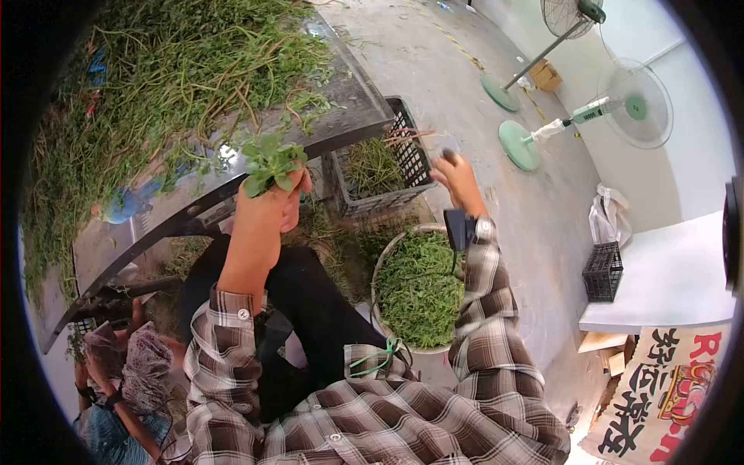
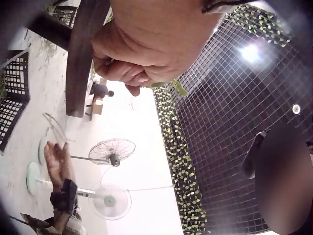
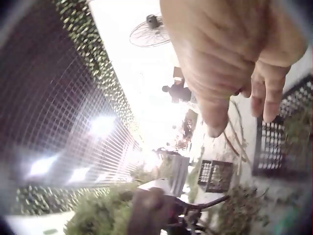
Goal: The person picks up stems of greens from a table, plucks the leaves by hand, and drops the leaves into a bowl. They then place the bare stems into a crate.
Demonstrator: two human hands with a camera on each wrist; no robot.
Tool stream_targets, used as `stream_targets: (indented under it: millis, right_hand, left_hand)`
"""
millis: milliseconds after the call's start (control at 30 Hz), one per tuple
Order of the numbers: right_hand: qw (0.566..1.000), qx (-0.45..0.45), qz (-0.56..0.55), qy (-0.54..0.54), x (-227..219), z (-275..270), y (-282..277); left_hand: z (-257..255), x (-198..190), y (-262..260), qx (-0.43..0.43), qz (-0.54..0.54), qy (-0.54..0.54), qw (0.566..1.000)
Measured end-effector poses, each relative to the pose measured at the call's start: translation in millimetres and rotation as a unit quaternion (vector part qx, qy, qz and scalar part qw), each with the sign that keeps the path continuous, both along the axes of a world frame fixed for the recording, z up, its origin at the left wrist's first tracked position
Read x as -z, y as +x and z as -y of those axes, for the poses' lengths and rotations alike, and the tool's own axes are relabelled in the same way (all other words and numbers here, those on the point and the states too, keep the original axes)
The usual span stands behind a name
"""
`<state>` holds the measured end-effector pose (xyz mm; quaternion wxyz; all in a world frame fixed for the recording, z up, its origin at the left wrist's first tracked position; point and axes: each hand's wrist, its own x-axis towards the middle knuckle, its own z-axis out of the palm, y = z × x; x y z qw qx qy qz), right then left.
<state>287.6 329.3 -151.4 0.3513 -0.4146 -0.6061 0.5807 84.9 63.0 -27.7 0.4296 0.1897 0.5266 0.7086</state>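
Observation:
My left hand (image 1: 267, 208) is raised at the table edge, its fingers curled round a bunch of leafy green sprigs (image 1: 267, 161). In the left wrist view this hand (image 2: 151, 41) is closed, with a few leaves (image 2: 180, 89) showing past it. Out to the right, my right hand (image 1: 459, 182) is beside a black crate (image 1: 364, 205). A few thin reddish stems (image 1: 411, 136) are in the air close by, apart from the fingers. In the right wrist view the hand (image 3: 230, 54) has its fingers extended downward, with loose stems (image 3: 234, 144) beyond them.
Cut greens (image 1: 194, 70) are heaped on the dark table (image 1: 353, 108). A round basket (image 1: 418, 302) full of greens stands by my knees. Two fans (image 1: 518, 146) stand on the floor at the right. Another person (image 1: 139, 380) sits at the lower left.

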Motion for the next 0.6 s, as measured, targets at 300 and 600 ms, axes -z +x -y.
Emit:
stream_targets:
  millis: [300, 600]
  right_hand:
    - [0.979, 0.071, 0.117, -0.149, 96, 68, 133]
    - [0.932, 0.211, 0.137, -0.260, 175, 131, 239]
  left_hand:
    - [0, 1, 0, 0.021, -0.016, -0.008, 1.000]
    - [0, 7, 2, -0.048, -0.013, -0.033, 0.998]
